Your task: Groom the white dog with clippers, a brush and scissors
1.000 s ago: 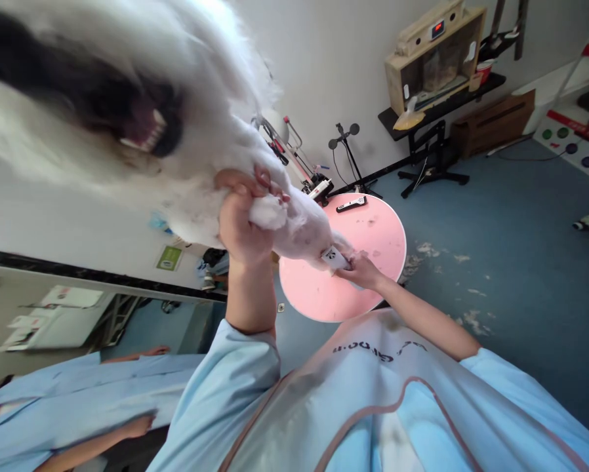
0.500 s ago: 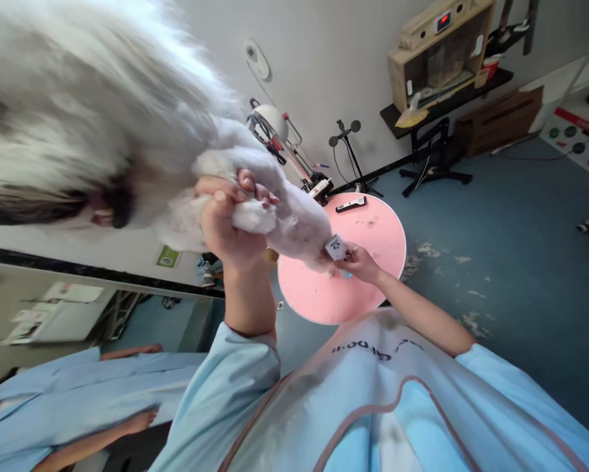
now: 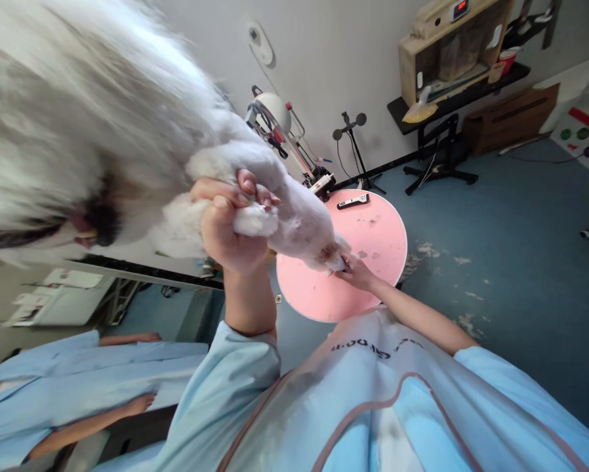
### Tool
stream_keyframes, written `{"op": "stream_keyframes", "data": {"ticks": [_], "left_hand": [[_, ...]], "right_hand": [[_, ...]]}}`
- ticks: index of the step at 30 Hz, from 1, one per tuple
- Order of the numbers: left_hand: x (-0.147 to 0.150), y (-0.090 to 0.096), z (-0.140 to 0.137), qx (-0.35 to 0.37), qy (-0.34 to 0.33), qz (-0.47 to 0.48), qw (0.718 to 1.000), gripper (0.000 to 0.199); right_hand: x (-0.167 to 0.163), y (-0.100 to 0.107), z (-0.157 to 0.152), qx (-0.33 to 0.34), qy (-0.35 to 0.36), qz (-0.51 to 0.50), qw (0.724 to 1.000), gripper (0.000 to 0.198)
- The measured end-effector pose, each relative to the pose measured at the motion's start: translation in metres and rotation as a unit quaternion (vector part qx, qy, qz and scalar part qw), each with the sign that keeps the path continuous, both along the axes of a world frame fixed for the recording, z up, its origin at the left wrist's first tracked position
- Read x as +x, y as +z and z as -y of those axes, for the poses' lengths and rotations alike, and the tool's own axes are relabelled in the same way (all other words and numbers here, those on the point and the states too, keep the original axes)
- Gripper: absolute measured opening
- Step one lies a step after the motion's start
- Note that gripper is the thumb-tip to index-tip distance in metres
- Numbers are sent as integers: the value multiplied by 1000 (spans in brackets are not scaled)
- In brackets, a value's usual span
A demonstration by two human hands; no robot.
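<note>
A white, fluffy dog (image 3: 255, 154) is stretched upright, its head and open mouth at the left and its hindquarters low over a round pink table (image 3: 304, 292). My left hand (image 3: 233, 223) is wrapped around the dog's front legs (image 3: 258, 219), holding them together. Down at the dog's rear end, where the skin looks reddish-brown, my right hand (image 3: 357, 272) has its fingers closed on a small white device (image 3: 337, 263), mostly hidden by the fingers and fur. A black-and-white hair clipper (image 3: 353, 201) lies near the table's far edge.
Against the wall stand a wheeled grooming stand (image 3: 294, 137) and a small black tripod (image 3: 353, 144). A wooden cabinet (image 3: 452, 59) sits on a black shelf (image 3: 407, 121) at the right. Fur clumps (image 3: 429, 249) lie on the floor. A mirror (image 3: 142, 311) shows a blue-clad person.
The right hand has turned: the device's flat face with a black logo no longer shows, and it is now lower against the dog's rear. The left hand keeps its hold; the view shifted slightly.
</note>
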State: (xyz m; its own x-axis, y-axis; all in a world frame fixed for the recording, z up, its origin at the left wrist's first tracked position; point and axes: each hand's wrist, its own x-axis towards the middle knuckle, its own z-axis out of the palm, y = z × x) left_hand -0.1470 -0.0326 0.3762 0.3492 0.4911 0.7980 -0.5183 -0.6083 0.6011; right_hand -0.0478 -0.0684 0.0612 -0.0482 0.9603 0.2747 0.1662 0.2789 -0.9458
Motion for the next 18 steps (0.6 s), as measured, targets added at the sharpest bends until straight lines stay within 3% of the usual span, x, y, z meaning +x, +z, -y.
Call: {"op": "stream_keyframes", "data": {"ticks": [5, 9, 12, 14, 16, 18], "left_hand": [[0, -1, 1, 2, 24, -5, 1000, 38], [0, -2, 1, 4, 8, -6, 1000, 36], [2, -4, 2, -10, 19, -1, 1000, 39], [4, -5, 3, -8, 29, -3, 1000, 40], [4, -6, 3, -3, 34, -11, 999, 40], [2, -7, 3, 2, 34, -18, 999, 39]], "right_hand": [[18, 10, 10, 1, 8, -27, 1000, 45], [48, 22, 0, -25, -11, 101, 994, 39], [62, 41, -14, 41, -14, 224, 974, 42], [67, 49, -19, 112, 7, 244, 963, 48], [72, 42, -19, 130, 26, 224, 966, 50], [78, 18, -15, 54, 26, 170, 984, 48]]}}
